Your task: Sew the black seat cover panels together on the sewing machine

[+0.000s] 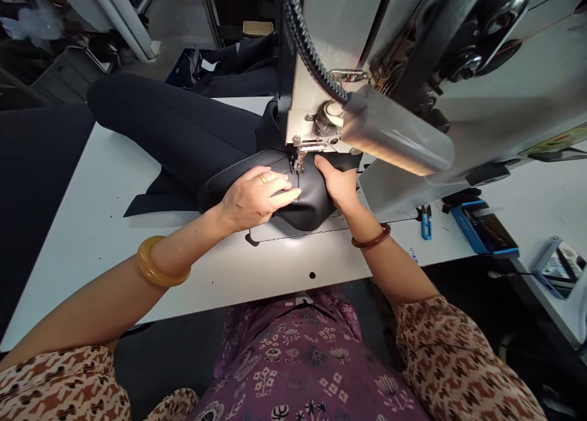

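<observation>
A black leather-like piece [308, 196] with a pale stitched seam lies under the presser foot [299, 159] of a white sewing machine [413, 60]. My left hand [257, 196] rests flat on the piece just left of the foot, fingers stretched out, a ring on one finger. My right hand [338, 182] presses the same piece on the right side of the foot, fingers curled over its edge. More black material [174, 127] trails away to the far left across the white table [92, 225].
A flexible lamp arm [305, 41] hangs from the machine head. Blue thread snips [426, 220] and a blue-edged tray [483, 228] lie to the right. A small device [557, 265] sits at the far right. Black fabric piles [229, 66] lie behind the table.
</observation>
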`<state>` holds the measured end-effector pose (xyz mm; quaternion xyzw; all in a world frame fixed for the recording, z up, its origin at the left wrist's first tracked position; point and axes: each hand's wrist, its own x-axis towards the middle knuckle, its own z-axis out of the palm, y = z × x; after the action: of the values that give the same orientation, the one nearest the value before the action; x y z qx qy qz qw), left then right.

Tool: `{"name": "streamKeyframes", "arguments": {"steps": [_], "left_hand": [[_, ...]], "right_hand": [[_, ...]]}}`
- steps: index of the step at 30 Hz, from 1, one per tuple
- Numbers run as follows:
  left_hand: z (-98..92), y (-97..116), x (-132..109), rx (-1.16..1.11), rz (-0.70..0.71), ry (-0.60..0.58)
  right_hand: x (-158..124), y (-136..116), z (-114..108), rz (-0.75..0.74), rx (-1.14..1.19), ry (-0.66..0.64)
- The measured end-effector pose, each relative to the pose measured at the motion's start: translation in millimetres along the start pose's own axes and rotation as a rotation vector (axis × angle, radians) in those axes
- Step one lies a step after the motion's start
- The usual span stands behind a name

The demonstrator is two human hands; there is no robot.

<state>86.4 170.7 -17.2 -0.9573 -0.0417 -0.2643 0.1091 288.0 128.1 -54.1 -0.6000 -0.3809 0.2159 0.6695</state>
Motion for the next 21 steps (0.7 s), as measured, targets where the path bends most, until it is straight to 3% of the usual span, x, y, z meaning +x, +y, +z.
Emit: {"name": "streamKeyframes", "arguments": {"steps": [11, 15, 17, 19, 20, 21], "left_hand": [[1.1, -11, 10, -0.019, -0.078, -0.092], [-0.4, 7, -19, 0.04, -0.109, 0.0], [4.1, 21, -52, 0.14, -0.308, 0.149], [14.7, 29, -91, 0.23, -0.699, 0.351], [21.7, 29, -109, 0.233, -0.875, 0.405], [28.8, 27, -125, 0.207, -0.999, 0.391]], "right_hand": [[37, 22, 8, -0.104, -0.085, -0.043], [23, 7, -8, -0.177, -0.191, -0.09], [-3, -1, -31, -0.232, -0.294, -0.074], [-39, -1, -56, -0.261, -0.327, 0.087], [-59, 2, -66, -0.195, -0.267, 0.149], [-80, 8, -73, -0.02, -0.167, 0.147]]}}
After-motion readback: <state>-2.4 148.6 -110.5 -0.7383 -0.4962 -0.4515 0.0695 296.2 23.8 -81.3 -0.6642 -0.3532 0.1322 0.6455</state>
